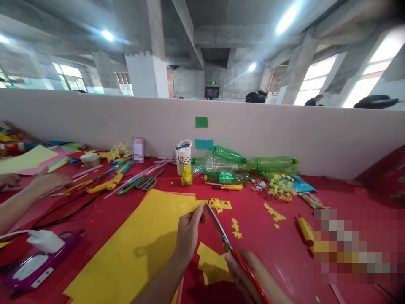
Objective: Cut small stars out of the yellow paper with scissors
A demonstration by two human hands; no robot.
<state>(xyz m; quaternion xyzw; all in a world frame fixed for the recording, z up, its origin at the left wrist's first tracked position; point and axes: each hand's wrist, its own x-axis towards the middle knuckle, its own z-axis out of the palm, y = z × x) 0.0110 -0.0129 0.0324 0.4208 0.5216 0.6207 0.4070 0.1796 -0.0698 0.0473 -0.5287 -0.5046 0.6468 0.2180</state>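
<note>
My left hand (187, 233) pinches a small strip of yellow paper (200, 203) between thumb and fingers, above the corner of a large yellow sheet (126, 249). Whether the strip joins that sheet I cannot tell. Red-handled scissors (220, 219) are gripped in my right hand (248, 274); their blade tips meet the strip's right end. Under the right hand lies an angular yellow paper offcut (213, 264). Just past the tips are yellow scraps with star-shaped holes (220, 205). Small yellow stars (236, 228) lie to the right of the blades.
Green plastic bottles (275, 162), a white patterned cup (183, 153) and more yellow stars (281, 185) stand or lie toward the partition (158, 122). Green-handled scissors (139, 185) and a purple power strip (41, 266) are at left, near another person's hand (52, 182).
</note>
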